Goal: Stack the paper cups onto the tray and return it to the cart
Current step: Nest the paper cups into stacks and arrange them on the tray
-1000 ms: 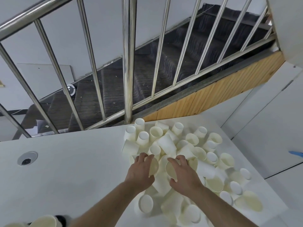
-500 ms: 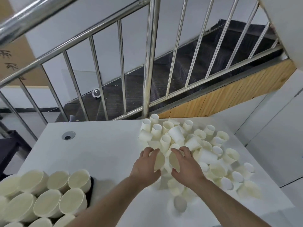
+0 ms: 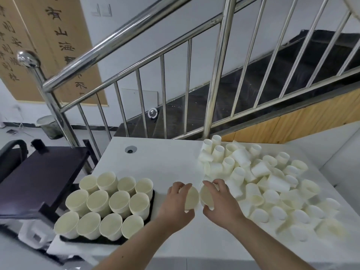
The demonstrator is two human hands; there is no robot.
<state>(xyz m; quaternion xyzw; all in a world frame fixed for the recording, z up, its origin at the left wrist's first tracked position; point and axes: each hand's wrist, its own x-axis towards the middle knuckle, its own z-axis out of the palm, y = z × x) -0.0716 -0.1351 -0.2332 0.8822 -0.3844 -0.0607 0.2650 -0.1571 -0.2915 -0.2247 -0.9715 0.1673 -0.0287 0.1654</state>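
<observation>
The left hand (image 3: 178,201) grips one paper cup (image 3: 191,197) and the right hand (image 3: 219,199) grips a second cup (image 3: 206,195), mouths facing, above the white table (image 3: 165,162); the black tray (image 3: 151,209) of stacked cups (image 3: 109,203) lies left; loose cups (image 3: 272,184) lie right; the dark cart (image 3: 39,176) stands further left.

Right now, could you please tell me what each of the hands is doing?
Left hand: grips a paper cup, mouth facing right.
Right hand: grips another paper cup, mouth facing left.
</observation>
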